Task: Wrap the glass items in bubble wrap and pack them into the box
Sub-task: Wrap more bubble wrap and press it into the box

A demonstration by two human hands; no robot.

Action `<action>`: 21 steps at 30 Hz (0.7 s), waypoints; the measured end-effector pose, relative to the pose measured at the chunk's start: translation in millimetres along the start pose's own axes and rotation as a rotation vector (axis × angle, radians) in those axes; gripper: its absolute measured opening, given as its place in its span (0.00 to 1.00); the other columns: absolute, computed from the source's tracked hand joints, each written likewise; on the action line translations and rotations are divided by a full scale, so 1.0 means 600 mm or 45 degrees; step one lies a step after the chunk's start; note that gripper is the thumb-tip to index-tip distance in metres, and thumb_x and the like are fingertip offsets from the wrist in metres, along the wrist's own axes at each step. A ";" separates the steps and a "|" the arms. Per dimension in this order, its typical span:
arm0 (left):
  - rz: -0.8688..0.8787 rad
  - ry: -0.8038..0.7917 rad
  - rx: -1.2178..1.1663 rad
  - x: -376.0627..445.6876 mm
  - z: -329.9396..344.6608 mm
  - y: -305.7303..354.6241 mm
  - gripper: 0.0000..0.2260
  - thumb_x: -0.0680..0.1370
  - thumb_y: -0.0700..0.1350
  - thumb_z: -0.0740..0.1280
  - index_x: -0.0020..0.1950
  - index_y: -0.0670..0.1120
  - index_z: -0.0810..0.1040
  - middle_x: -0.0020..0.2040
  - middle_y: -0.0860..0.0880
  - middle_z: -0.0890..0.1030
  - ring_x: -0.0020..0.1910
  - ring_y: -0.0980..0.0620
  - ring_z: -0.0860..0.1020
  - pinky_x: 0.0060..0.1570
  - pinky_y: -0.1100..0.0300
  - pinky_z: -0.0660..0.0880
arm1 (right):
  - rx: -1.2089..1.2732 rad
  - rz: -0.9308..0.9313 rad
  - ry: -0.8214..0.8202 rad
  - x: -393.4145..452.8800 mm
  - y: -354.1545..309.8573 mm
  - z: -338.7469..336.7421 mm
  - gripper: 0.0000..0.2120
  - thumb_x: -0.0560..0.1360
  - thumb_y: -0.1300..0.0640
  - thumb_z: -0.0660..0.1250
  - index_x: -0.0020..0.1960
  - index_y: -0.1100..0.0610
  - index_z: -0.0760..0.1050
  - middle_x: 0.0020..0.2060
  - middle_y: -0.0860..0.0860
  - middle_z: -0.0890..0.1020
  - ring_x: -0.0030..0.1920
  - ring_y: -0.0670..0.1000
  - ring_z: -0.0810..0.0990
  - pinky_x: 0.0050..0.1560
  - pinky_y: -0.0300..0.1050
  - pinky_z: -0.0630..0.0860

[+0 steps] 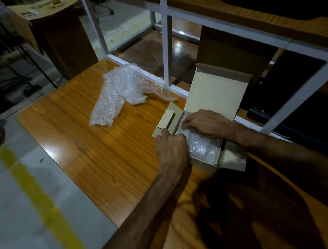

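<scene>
An open cardboard box (217, 92) stands on the wooden table, its lid raised at the back. Inside lies a bundle wrapped in bubble wrap (201, 148); the glass within is hidden. My right hand (206, 124) rests palm down on the bundle's far end, fingers pressing the wrap. My left hand (170, 146) is closed at the box's left wall, its fingers curled onto the bundle's edge. A loose, crumpled sheet of bubble wrap (121, 90) lies on the table to the left and behind the box.
The wooden table (94, 149) ends at the left over a grey floor with a yellow line (41, 197). A white metal frame (166, 45) rises just behind the box. A tall brown carton (229, 48) stands behind the frame.
</scene>
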State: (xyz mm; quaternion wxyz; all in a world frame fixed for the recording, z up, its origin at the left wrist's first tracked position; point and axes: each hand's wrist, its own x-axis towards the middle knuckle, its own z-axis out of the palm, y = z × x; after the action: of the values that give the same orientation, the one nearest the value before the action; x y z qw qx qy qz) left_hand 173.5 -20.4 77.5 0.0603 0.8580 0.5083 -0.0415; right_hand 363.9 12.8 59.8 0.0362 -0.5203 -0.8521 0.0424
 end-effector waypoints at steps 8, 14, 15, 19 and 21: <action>0.109 -0.075 0.219 0.020 0.004 0.010 0.08 0.82 0.49 0.69 0.56 0.46 0.79 0.47 0.46 0.77 0.63 0.43 0.73 0.64 0.47 0.67 | -0.127 0.092 -0.434 0.030 -0.017 -0.028 0.21 0.84 0.50 0.67 0.75 0.54 0.73 0.70 0.55 0.78 0.68 0.56 0.78 0.71 0.51 0.73; 0.053 0.133 0.006 0.027 0.012 -0.015 0.13 0.81 0.50 0.71 0.63 0.47 0.81 0.64 0.44 0.79 0.68 0.42 0.69 0.67 0.44 0.69 | -0.254 0.160 -0.379 0.055 -0.023 -0.035 0.17 0.86 0.48 0.62 0.68 0.56 0.78 0.65 0.56 0.80 0.64 0.56 0.79 0.67 0.52 0.75; 0.030 0.205 -0.037 0.024 0.015 -0.019 0.14 0.80 0.50 0.72 0.64 0.47 0.81 0.66 0.44 0.78 0.68 0.43 0.69 0.66 0.45 0.69 | -0.251 0.185 -0.337 0.055 -0.025 -0.034 0.16 0.86 0.48 0.62 0.67 0.55 0.79 0.64 0.56 0.81 0.63 0.56 0.80 0.66 0.52 0.76; -0.109 0.281 -0.132 0.013 0.025 -0.026 0.12 0.82 0.50 0.68 0.62 0.47 0.83 0.64 0.45 0.76 0.65 0.44 0.69 0.63 0.48 0.67 | -0.130 0.202 -0.136 0.052 -0.026 -0.027 0.11 0.82 0.48 0.69 0.60 0.51 0.84 0.56 0.54 0.85 0.56 0.55 0.83 0.57 0.52 0.80; -0.179 0.261 -0.162 0.017 0.028 -0.023 0.12 0.82 0.51 0.68 0.61 0.46 0.83 0.64 0.45 0.75 0.66 0.44 0.69 0.64 0.47 0.67 | -0.055 0.208 -0.047 0.048 -0.018 -0.019 0.08 0.80 0.49 0.70 0.54 0.51 0.85 0.49 0.52 0.86 0.50 0.54 0.84 0.50 0.50 0.81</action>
State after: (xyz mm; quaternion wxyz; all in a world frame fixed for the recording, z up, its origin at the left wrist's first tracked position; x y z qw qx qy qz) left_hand 166.0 -7.7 58.5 0.0593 0.8145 0.5723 0.0748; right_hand 342.5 33.8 72.8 0.0059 -0.5881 -0.8080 0.0364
